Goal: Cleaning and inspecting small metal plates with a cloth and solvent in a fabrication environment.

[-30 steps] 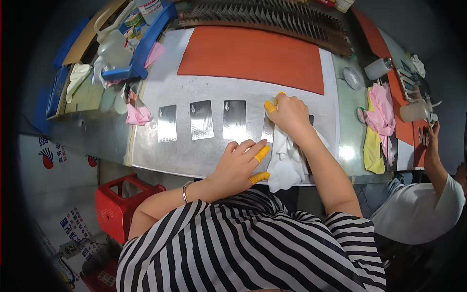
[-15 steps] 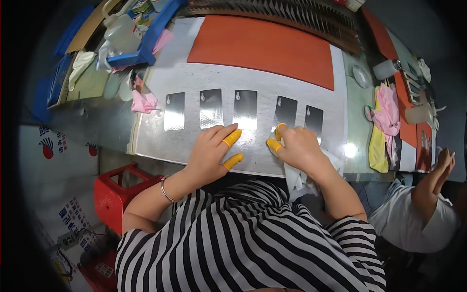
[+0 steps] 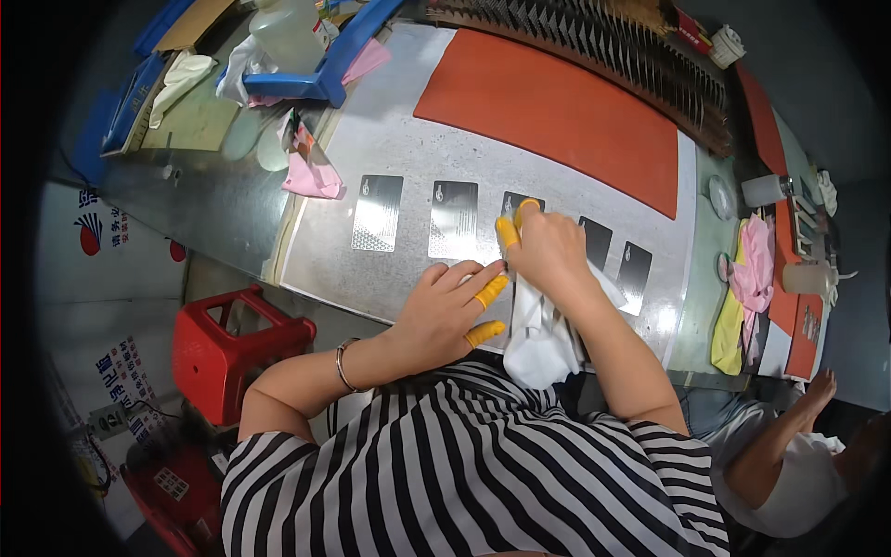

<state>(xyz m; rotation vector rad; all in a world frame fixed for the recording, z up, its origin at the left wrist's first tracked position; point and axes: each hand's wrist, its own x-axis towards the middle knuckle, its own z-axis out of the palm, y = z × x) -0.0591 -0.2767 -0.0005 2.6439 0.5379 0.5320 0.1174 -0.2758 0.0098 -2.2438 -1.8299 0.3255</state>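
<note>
Several dark, shiny metal cards lie in a row on the grey work surface [image 3: 325,251]. The leftmost card [image 3: 378,213] and the second card [image 3: 453,220] show fully. My right hand [image 3: 549,255], with yellow finger cots on two digits, grips a white cloth [image 3: 540,348] and covers most of the middle card [image 3: 512,200]. My left hand [image 3: 444,308], also wearing yellow cots, lies with fingers stretched out, tips near that card's lower left corner; whether they touch it is hidden. Right of my right hand lie the fourth card [image 3: 594,243] and the rightmost card [image 3: 635,277].
An orange-red mat [image 3: 552,116] lies beyond the cards, with a rack of thin dark plates [image 3: 594,65] behind it. A blue tray [image 3: 325,84] holds a bottle at far left. Pink cloth [image 3: 754,269] lies right. A red stool [image 3: 232,348] stands left; another person [image 3: 780,473] sits right.
My right hand has moved with the white cloth from the fourth card to the middle one. My left hand remains beside the middle card. The whole view has turned and shifted.
</note>
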